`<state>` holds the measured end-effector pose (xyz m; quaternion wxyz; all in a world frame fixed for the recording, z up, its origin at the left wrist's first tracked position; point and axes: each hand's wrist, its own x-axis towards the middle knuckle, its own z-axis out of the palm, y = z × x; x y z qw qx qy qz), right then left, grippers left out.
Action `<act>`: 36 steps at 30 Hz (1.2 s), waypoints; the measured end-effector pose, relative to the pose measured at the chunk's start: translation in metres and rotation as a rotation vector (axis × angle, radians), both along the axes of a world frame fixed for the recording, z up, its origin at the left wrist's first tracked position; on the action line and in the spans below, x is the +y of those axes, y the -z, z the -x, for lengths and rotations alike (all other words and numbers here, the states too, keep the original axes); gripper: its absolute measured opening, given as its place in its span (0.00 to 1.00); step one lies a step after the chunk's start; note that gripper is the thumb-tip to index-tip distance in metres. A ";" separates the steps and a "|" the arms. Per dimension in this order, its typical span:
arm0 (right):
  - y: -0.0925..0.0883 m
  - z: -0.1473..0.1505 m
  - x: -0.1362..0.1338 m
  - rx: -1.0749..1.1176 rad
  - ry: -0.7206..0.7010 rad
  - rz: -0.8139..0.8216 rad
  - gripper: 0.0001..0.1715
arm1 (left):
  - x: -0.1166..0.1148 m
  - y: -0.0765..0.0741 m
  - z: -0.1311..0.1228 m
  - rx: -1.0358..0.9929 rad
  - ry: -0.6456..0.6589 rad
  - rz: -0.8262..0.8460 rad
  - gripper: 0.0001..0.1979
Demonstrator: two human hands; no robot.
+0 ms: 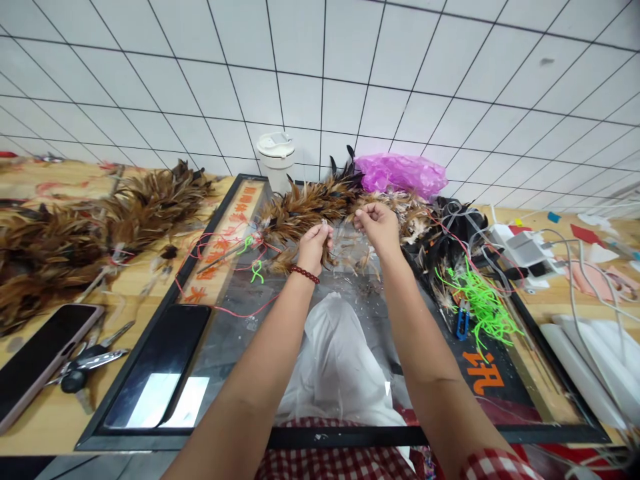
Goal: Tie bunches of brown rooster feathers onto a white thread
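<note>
My left hand [315, 250], with a dark red bead bracelet [305, 273] at the wrist, is closed in a pinch over the glass-topped board. Brown feathers [327, 257] stick out beside its fingers and seem to be held in them. To its right, my right hand [379, 227] is also pinched; whatever lies between its fingertips is too small to make out. Just behind both hands rests a bundle of brown feathers [305, 208] with black tips. Loose pale and brown feathers [407, 210] are heaped beyond my right hand, with black feathers [433, 257] beside them.
A white lidded cup [277, 160] and a pink plastic bag [400, 175] stand by the tiled wall. Green strings [483, 303] and blue thread snips [463, 320] lie right. Phones [163, 360], keys [87, 360] and feather bundles [155, 200] are left; chargers [525, 247] sit right.
</note>
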<state>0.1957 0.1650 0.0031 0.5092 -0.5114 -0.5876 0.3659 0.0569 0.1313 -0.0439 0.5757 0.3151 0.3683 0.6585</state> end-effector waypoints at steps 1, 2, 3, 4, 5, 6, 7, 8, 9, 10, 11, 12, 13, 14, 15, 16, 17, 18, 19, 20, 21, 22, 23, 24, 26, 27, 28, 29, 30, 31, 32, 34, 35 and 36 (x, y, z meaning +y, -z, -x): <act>0.001 0.002 -0.002 -0.003 0.011 -0.042 0.10 | -0.001 -0.001 0.000 -0.016 0.037 0.007 0.13; 0.001 0.003 -0.004 -0.020 -0.005 -0.086 0.10 | -0.001 -0.002 0.000 -0.029 0.074 0.021 0.14; 0.000 0.004 -0.007 -0.051 -0.049 -0.129 0.10 | -0.002 -0.003 0.000 -0.039 0.103 0.042 0.14; -0.001 0.004 -0.010 -0.091 -0.115 -0.166 0.10 | -0.002 -0.003 0.000 -0.050 0.119 0.067 0.15; -0.003 0.003 -0.013 -0.135 -0.196 -0.191 0.09 | -0.002 -0.003 0.000 -0.065 0.119 0.092 0.15; -0.005 0.002 -0.016 -0.179 -0.279 -0.209 0.09 | -0.002 -0.003 0.001 -0.084 0.108 0.112 0.15; -0.007 0.000 -0.019 -0.219 -0.352 -0.218 0.08 | -0.001 -0.003 0.001 -0.104 0.089 0.122 0.16; -0.009 -0.002 -0.021 -0.252 -0.411 -0.220 0.08 | 0.000 -0.003 0.002 -0.122 0.068 0.122 0.16; -0.010 -0.004 -0.022 -0.282 -0.462 -0.211 0.08 | 0.000 -0.003 0.002 -0.140 0.051 0.113 0.16; -0.011 -0.006 -0.022 -0.313 -0.509 -0.189 0.09 | 0.000 -0.004 0.003 -0.155 0.039 0.097 0.16; -0.011 -0.008 -0.021 -0.345 -0.542 -0.158 0.09 | 0.000 -0.005 0.003 -0.166 0.035 0.079 0.15; -0.010 -0.010 -0.020 -0.372 -0.550 -0.125 0.10 | -0.001 -0.006 0.003 -0.171 0.039 0.061 0.15; -0.009 -0.011 -0.018 -0.388 -0.526 -0.093 0.11 | -0.001 -0.008 0.003 -0.170 0.047 0.045 0.15; -0.007 -0.012 -0.015 -0.386 -0.470 -0.068 0.11 | -0.003 -0.009 0.003 -0.163 0.056 0.030 0.14; -0.005 -0.012 -0.012 -0.359 -0.394 -0.047 0.12 | -0.004 -0.010 0.002 -0.150 0.066 0.014 0.14; -0.003 -0.011 -0.009 -0.307 -0.317 -0.025 0.12 | -0.005 -0.011 0.002 -0.131 0.074 -0.004 0.14; -0.001 -0.010 -0.006 -0.237 -0.261 0.007 0.12 | -0.006 -0.011 0.001 -0.105 0.079 -0.026 0.14; 0.001 -0.008 -0.004 -0.159 -0.238 0.050 0.13 | -0.006 -0.011 0.000 -0.075 0.084 -0.050 0.14; 0.002 -0.007 -0.003 -0.081 -0.244 0.098 0.15 | -0.006 -0.010 -0.001 -0.039 0.091 -0.073 0.14; 0.003 -0.006 -0.002 -0.010 -0.268 0.142 0.16 | -0.007 -0.009 -0.002 0.000 0.099 -0.093 0.15; 0.004 -0.005 -0.001 0.052 -0.299 0.178 0.17 | -0.006 -0.007 -0.003 0.037 0.108 -0.109 0.15; 0.004 -0.004 -0.002 0.106 -0.329 0.203 0.19 | -0.006 -0.006 -0.004 0.070 0.118 -0.122 0.15; 0.003 -0.004 -0.002 0.153 -0.352 0.218 0.20 | -0.006 -0.005 -0.004 0.094 0.128 -0.131 0.15; 0.003 -0.004 -0.003 0.193 -0.364 0.223 0.20 | -0.006 -0.004 -0.004 0.112 0.136 -0.139 0.15; 0.001 -0.004 -0.005 0.250 -0.367 0.223 0.21 | -0.005 -0.003 -0.004 0.128 0.145 -0.152 0.15; 0.000 -0.005 -0.005 0.265 -0.362 0.222 0.21 | -0.005 -0.003 -0.004 0.128 0.147 -0.157 0.15; 0.000 -0.005 -0.006 0.271 -0.356 0.222 0.21 | -0.005 -0.003 -0.004 0.126 0.149 -0.162 0.15; -0.001 -0.005 -0.006 0.269 -0.351 0.223 0.21 | -0.005 -0.003 -0.004 0.123 0.151 -0.165 0.15; -0.001 -0.004 -0.006 0.263 -0.347 0.225 0.21 | -0.006 -0.003 -0.004 0.120 0.154 -0.166 0.15; 0.000 -0.004 -0.006 0.255 -0.343 0.228 0.20 | -0.006 -0.003 -0.003 0.119 0.158 -0.163 0.15; 0.000 -0.004 -0.005 0.246 -0.340 0.228 0.20 | -0.006 -0.003 -0.004 0.118 0.163 -0.157 0.15; 0.002 -0.004 -0.003 0.231 -0.329 0.212 0.19 | -0.006 -0.003 -0.004 0.109 0.163 -0.150 0.15; 0.004 -0.004 -0.002 0.223 -0.323 0.198 0.18 | -0.006 -0.003 -0.005 0.103 0.161 -0.146 0.15; 0.005 -0.004 -0.001 0.216 -0.316 0.181 0.17 | -0.006 -0.003 -0.006 0.095 0.158 -0.141 0.15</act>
